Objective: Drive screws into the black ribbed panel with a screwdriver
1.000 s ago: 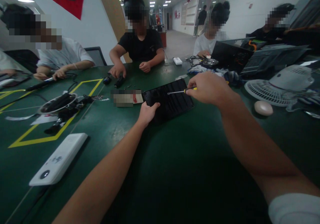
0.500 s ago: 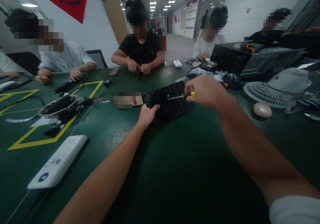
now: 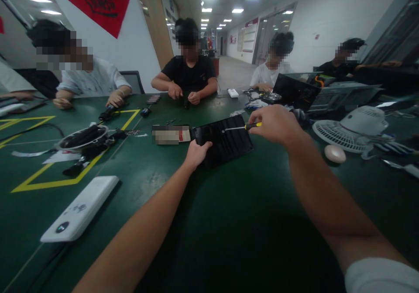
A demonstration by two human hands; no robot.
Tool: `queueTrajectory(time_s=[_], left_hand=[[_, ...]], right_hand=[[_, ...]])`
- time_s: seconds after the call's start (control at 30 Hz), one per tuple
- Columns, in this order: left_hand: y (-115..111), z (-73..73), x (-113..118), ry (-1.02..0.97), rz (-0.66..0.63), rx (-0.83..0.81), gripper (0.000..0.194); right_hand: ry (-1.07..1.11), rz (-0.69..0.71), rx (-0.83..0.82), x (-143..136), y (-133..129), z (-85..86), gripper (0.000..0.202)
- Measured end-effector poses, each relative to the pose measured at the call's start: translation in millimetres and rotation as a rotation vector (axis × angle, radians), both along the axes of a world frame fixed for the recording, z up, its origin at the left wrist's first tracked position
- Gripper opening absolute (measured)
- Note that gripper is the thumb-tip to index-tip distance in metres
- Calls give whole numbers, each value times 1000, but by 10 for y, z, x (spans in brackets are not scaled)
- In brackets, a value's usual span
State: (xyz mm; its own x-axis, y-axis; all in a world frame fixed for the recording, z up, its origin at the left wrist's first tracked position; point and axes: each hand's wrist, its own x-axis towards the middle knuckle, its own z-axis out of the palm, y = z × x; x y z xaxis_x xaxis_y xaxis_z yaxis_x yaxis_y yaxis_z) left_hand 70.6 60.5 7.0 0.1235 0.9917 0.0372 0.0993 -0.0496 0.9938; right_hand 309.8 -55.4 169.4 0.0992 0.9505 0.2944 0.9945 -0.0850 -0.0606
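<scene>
A flat black panel (image 3: pixel 229 146) with ridges across it is tilted over the green table. My left hand (image 3: pixel 198 152) grips its left edge, thumb on top and the other fingers hidden beneath. In my right hand (image 3: pixel 273 125) is a screwdriver (image 3: pixel 250 126) with a yellow and black handle, its thin shaft pointing left across the panel. The tip is at a small pale round spot (image 3: pixel 223 131) on the panel; whether it touches I cannot tell. Left of the panel lies a small box (image 3: pixel 186 135) with a beige and red face, partly blurred.
A white power bank (image 3: pixel 81 208) with a cable lies at the near left. Behind it are a ring-shaped frame (image 3: pixel 81 138) and black parts inside yellow tape. To the right are a pale fan part (image 3: pixel 352 129) and a cream oval object (image 3: pixel 334 153). Co-workers sit across the table.
The whole view has shifted, so the scene sits slightly lower and its centre more to the right. Both hands keep their holds, with the screwdriver still at the round spot.
</scene>
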Motion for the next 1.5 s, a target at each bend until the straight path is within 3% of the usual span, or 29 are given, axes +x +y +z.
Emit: queueTrajectory(time_s=[0.3, 0.6, 0.9, 1.1, 1.5], left_hand=[[42, -22, 15, 14, -9, 37, 25], [112, -85, 18, -22, -75, 73, 32], [64, 10, 28, -17, -70, 57, 24], [72, -1, 34, -35, -55, 80, 26], [56, -24, 26, -1, -46, 71, 26]], right_hand=[[25, -10, -18, -75, 3, -87, 23], [7, -45, -52, -223, -8, -45, 24], [-19, -66, -84, -318, -140, 14, 22], [13, -144, -37, -294, -251, 81, 23], [74, -109, -13, -218, -25, -132, 22]])
